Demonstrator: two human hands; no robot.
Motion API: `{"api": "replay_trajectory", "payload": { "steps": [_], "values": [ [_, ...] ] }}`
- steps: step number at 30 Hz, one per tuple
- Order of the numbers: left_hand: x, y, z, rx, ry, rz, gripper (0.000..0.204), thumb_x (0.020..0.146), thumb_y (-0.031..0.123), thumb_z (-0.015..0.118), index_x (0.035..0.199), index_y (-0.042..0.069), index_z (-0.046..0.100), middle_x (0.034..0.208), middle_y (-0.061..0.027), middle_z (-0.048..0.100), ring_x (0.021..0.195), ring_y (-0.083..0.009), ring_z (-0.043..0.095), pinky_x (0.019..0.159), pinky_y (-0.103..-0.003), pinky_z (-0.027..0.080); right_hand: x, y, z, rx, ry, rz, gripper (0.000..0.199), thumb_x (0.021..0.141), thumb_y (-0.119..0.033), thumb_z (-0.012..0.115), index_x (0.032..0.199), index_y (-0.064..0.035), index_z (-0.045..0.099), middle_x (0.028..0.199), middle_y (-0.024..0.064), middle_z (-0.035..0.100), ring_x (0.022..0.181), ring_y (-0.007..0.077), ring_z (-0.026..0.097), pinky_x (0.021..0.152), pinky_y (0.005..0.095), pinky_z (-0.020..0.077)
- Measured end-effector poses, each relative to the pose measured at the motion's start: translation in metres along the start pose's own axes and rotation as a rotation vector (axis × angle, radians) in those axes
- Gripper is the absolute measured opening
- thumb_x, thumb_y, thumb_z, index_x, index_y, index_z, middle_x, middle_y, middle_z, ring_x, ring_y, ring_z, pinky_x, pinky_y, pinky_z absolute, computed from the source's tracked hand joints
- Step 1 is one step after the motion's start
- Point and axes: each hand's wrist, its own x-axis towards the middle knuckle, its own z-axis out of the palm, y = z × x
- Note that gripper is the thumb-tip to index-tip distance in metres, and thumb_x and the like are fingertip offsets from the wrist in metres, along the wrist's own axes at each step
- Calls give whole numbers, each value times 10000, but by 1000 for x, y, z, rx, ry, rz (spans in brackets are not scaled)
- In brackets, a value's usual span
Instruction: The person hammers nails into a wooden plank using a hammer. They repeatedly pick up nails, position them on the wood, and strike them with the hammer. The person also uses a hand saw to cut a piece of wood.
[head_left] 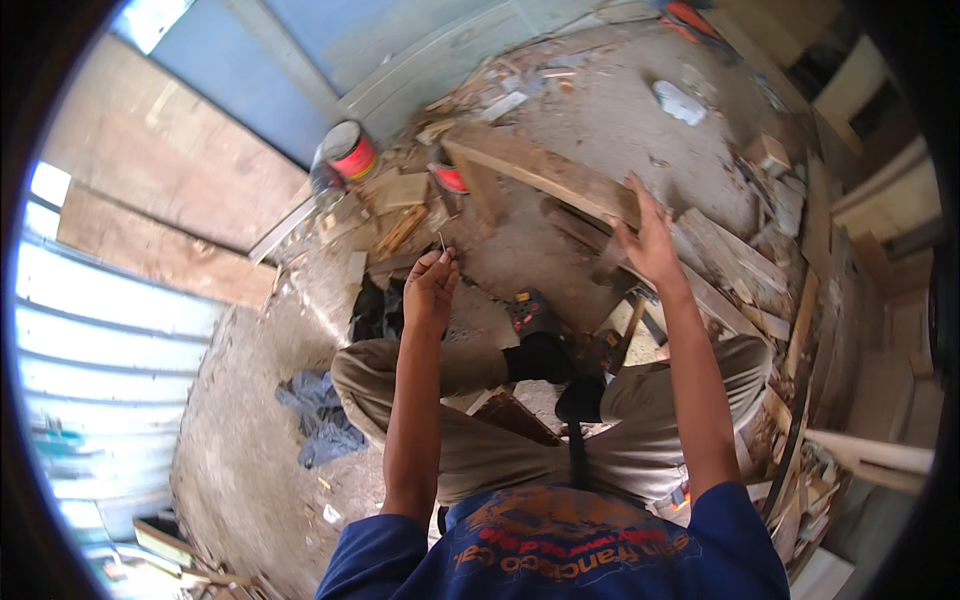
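Note:
My left hand [432, 285] is closed in a pinch around a thin nail [443, 241], which points upward from the fingertips. My right hand [650, 238] is open with its fingers spread, beside the right end of a wooden bench-like piece [545, 170]. Whether the palm touches the wood I cannot tell. That piece has a long board on top and a short leg [482, 190] at its left end. Under my right hand a brown shape is smeared by motion and too blurred to name.
Two red-banded cans [350, 150] stand near the blue wall, among wood scraps [402, 193]. Black plastic [370, 310] and a grey plastic bag [320, 415] lie to my left. Loose planks [730, 260] cover the right side. My crossed legs and a dark clog [533, 313] sit below my hands.

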Motion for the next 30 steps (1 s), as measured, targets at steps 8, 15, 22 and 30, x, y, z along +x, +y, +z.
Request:
{"api": "replay_trajectory", "payload": {
  "steps": [8, 15, 22, 30],
  "values": [
    [1, -46, 177, 296, -422, -4, 296, 994, 143, 637, 1264, 21, 654, 1095, -46, 676, 1024, -159, 640, 880, -326, 503, 11, 43, -12, 147, 146, 121, 793, 765, -158, 883, 1427, -7, 473, 1502, 209, 409, 1396, 327, 441, 1172, 435, 398],
    [59, -86, 270, 853, -669, 519, 254, 966, 168, 698, 1123, -27, 654, 1053, -87, 726, 1021, -150, 680, 866, -283, 497, 0, 70, 18, 659, 169, 158, 742, 803, -93, 861, 1433, -34, 473, 1342, 134, 579, 1210, 232, 586, 1036, 361, 494],
    [60, -132, 260, 767, -672, 461, 234, 936, 87, 719, 1138, -24, 680, 1062, -50, 710, 942, -89, 634, 839, -256, 513, -10, 65, 21, 739, 202, 117, 779, 771, -200, 892, 1440, -100, 506, 1306, 182, 624, 1200, 301, 619, 1015, 396, 495],
    [45, -126, 263, 919, -650, 348, 140, 923, 83, 723, 999, -34, 725, 926, -37, 730, 856, -88, 642, 779, -265, 520, -13, 71, 15, 717, 166, 176, 774, 767, -209, 895, 1427, -80, 513, 1313, 185, 620, 1199, 284, 616, 1016, 390, 494]
  ]
}}
